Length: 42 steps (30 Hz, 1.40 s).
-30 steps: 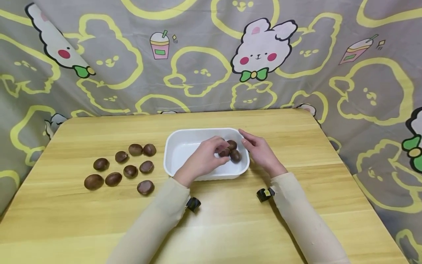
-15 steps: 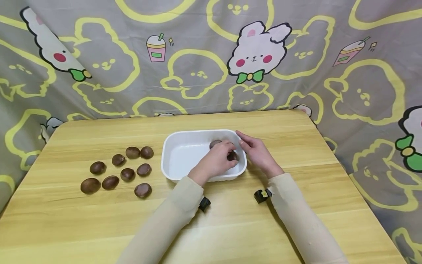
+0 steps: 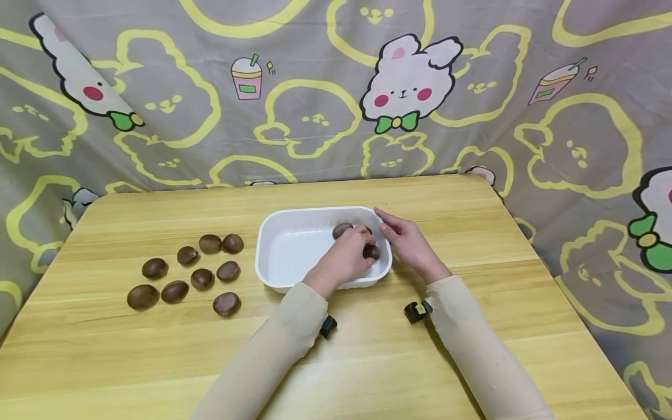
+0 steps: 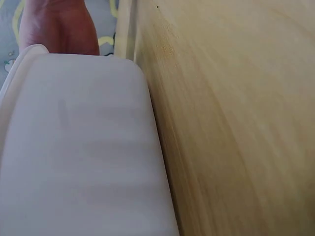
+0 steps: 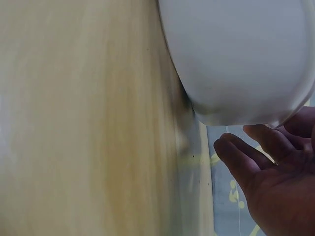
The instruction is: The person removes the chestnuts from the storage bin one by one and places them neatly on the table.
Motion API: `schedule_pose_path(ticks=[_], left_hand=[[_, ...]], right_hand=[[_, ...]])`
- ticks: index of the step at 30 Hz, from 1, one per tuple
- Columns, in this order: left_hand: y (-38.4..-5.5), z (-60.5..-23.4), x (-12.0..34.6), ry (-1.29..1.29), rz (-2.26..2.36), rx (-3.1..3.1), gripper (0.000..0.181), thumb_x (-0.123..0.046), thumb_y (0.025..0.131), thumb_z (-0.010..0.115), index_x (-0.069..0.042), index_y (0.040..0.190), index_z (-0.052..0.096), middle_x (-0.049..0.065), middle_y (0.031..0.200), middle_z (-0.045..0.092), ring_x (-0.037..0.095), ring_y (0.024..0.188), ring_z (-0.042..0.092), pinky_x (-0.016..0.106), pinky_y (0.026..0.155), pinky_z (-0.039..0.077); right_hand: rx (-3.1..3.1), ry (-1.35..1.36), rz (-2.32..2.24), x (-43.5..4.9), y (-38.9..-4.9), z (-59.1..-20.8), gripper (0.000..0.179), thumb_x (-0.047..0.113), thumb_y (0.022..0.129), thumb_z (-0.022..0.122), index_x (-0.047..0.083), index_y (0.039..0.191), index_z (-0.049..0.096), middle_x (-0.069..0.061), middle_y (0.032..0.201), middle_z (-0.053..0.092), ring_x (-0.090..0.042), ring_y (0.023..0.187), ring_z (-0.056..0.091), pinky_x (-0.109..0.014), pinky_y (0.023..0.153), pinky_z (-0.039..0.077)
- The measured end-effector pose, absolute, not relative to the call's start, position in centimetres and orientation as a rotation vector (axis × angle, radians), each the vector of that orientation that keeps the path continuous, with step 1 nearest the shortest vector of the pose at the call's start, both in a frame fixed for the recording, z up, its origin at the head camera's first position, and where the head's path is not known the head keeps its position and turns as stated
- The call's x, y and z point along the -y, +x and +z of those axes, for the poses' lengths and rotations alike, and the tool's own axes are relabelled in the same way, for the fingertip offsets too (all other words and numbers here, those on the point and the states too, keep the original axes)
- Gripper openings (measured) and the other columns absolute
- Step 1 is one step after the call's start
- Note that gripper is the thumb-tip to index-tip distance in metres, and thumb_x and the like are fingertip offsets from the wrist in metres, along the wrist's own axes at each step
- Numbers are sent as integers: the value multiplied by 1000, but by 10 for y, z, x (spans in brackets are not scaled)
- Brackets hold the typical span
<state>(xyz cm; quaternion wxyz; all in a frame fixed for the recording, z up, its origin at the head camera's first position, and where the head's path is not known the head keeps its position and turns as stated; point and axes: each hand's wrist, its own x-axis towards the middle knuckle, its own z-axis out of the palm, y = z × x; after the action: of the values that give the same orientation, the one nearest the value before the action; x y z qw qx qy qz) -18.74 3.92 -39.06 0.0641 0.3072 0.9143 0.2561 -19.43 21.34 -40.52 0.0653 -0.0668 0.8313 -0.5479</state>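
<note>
A white plastic tray (image 3: pixel 294 219) stands on the table, with a few brown chestnuts at its right end. My left hand (image 3: pixel 343 256) reaches over the near rim, its fingers curled down round a chestnut (image 3: pixel 371 251). Another chestnut (image 3: pixel 343 230) lies just beyond the knuckles, and the fingers partly hide others. At the tray's right end, my right hand (image 3: pixel 412 245) holds the rim, thumb over the edge and fingers along the outside. In the right wrist view, its fingers (image 5: pixel 236 157) extend beside the tray's outer wall (image 5: pixel 246 64). The left wrist view shows mainly the tray's outer side (image 4: pixel 93 142).
Several loose chestnuts (image 3: pixel 175 291) lie spread on the wooden table (image 3: pixel 131 361) left of the tray. A grey patterned curtain (image 3: pixel 315 58) hangs behind the table and at its sides. Each sleeve carries a small black wrist camera (image 3: pixel 416 312).
My left hand has moved right inside the tray and closed down over a chestnut, uncovering another behind it. My right hand keeps its place at the tray's right end.
</note>
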Motion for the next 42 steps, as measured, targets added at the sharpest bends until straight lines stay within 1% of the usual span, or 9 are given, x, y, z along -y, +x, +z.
schedule_pose_path(ticks=[4, 9, 16, 23, 28, 31, 38, 40, 42], left_hand=[[-188, -391, -39, 951, 728, -2760, 31, -9, 85, 76, -1, 115, 70, 11, 116, 59, 25, 109, 55, 33, 98, 41], [-188, -391, -38, 1022, 676, -2765, 23, -7, 83, 75, -5, 106, 73, 8, 110, 58, 20, 103, 55, 30, 93, 43], [-188, -391, -38, 1019, 667, -2738, 26, -8, 84, 75, -7, 110, 72, 4, 110, 60, 16, 102, 56, 26, 91, 44], [-189, -391, -38, 1046, 677, -2680, 20, -7, 85, 75, -8, 105, 72, 2, 105, 58, 14, 94, 53, 23, 85, 43], [-189, -392, -36, 1038, 744, -2640, 19, -8, 83, 77, -8, 102, 72, 3, 101, 55, 14, 90, 52, 23, 81, 43], [-190, -393, -34, 1055, 774, -2639, 20, -7, 82, 77, -7, 102, 73, 4, 100, 56, 15, 92, 53, 23, 83, 44], [-190, -386, -27, 1072, 813, -2645, 33, -11, 83, 77, -2, 114, 71, 9, 115, 60, 22, 108, 55, 29, 97, 41], [-190, -383, -23, 1074, 844, -2652, 35, -13, 83, 78, -1, 115, 70, 9, 117, 61, 22, 109, 55, 30, 99, 41], [-190, -381, -19, 1069, 886, -2666, 35, -15, 83, 79, -1, 114, 70, 8, 115, 62, 22, 108, 55, 30, 97, 41]], right_hand=[[-2518, -204, -1647, -213, -195, -405, 43, 18, 105, 48, 13, 148, 44, -9, 149, 42, -24, 136, 38, -40, 110, 32], [-2531, -213, -1647, -213, -195, -405, 43, 17, 105, 48, 11, 147, 45, -11, 148, 43, -26, 135, 40, -40, 110, 33], [-2541, -223, -1642, -213, -195, -405, 42, 18, 105, 48, 11, 147, 46, -13, 147, 44, -27, 134, 42, -41, 109, 34], [-2549, -215, -1622, -213, -194, -405, 42, 18, 105, 48, 12, 147, 46, -11, 147, 45, -25, 134, 42, -39, 110, 33], [-2535, -216, -1632, -212, -193, -404, 43, 19, 105, 48, 12, 147, 45, -11, 147, 45, -26, 134, 42, -40, 109, 34], [-2524, -219, -1642, -212, -192, -404, 43, 19, 105, 48, 12, 148, 45, -11, 147, 45, -26, 134, 42, -40, 109, 34], [-2535, -232, -1641, -214, -191, -405, 43, 19, 105, 48, 11, 147, 45, -12, 147, 44, -26, 134, 41, -40, 109, 34], [-2535, -234, -1645, -214, -191, -405, 43, 19, 105, 48, 11, 147, 46, -11, 147, 45, -25, 134, 42, -40, 109, 35], [-2532, -237, -1649, -213, -191, -404, 43, 19, 105, 49, 10, 147, 46, -12, 147, 45, -25, 134, 42, -39, 108, 35]])
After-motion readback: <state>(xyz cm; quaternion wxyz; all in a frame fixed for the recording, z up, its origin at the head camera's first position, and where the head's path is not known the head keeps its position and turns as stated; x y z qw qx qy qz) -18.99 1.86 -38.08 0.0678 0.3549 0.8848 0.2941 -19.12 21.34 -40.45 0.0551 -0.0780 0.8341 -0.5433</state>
